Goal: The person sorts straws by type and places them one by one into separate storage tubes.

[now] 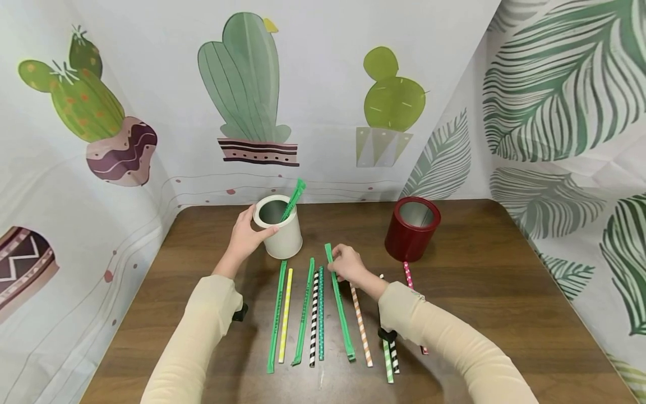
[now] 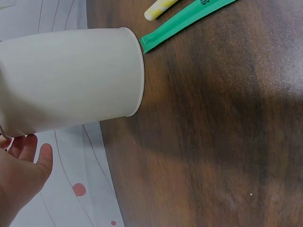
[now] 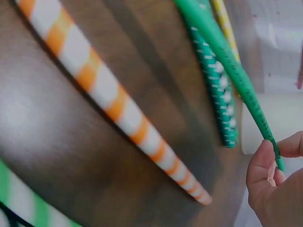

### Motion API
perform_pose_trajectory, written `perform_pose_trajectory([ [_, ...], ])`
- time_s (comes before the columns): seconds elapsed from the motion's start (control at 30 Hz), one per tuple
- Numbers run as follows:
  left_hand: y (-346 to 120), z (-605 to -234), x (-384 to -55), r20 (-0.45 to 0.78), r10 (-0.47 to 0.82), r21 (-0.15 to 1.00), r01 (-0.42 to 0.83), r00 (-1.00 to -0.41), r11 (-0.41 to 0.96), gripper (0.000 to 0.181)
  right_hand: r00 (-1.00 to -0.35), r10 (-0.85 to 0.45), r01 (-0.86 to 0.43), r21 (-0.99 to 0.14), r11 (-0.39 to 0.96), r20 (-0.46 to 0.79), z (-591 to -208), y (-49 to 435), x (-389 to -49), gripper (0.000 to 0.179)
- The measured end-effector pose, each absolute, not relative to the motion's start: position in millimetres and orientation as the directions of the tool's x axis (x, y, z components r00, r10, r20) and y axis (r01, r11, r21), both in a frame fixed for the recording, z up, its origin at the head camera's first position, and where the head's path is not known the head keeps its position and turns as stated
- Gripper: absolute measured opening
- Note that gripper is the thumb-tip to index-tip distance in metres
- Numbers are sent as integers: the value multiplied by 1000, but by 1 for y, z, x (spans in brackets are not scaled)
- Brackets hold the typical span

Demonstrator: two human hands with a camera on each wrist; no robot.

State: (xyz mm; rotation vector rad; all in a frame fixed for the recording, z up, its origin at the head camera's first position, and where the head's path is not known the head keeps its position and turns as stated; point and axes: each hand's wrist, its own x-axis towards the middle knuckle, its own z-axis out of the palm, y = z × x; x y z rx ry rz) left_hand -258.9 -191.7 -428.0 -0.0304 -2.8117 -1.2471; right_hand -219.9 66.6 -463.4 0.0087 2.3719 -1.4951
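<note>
My left hand (image 1: pixel 245 235) holds the white can (image 1: pixel 285 241) near its rim, thumb across the front and fingers at the left side. A green wrapped straw (image 1: pixel 294 200) leans inside that can, its top sticking out. In the right wrist view, the thumb and index finger of my right hand (image 3: pixel 280 182) pinch another green wrapped straw (image 3: pixel 246 90) near one end. This straw slants over the table beside an orange-and-white striped straw (image 1: pixel 361 328). In the left wrist view the can (image 2: pixel 71 80) appears sideways, with fingers touching it by the rim.
A dark red can (image 1: pixel 411 238) stands at the back right, a pink straw (image 1: pixel 407 275) in front of it. Other straws lie in a row: green wrapped (image 1: pixel 276 320), yellow (image 1: pixel 285 314), black-and-white (image 1: pixel 314 320), teal dotted (image 1: pixel 321 314) and green-striped (image 1: pixel 387 362). A printed cloth hangs behind the wooden table.
</note>
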Motion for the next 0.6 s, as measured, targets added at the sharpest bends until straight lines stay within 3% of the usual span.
perform_pose_trajectory([
  [0.33,-191,-427,-258,67,-5,749,47,-998,661,92,-956,-157,174,-910,376,-247,-423,73,-234,22],
  [0.6,-192,-427,-259,62,-10,748,40,-998,663,92,-967,-169,148,-959,242,-192,-394,83,-244,23],
])
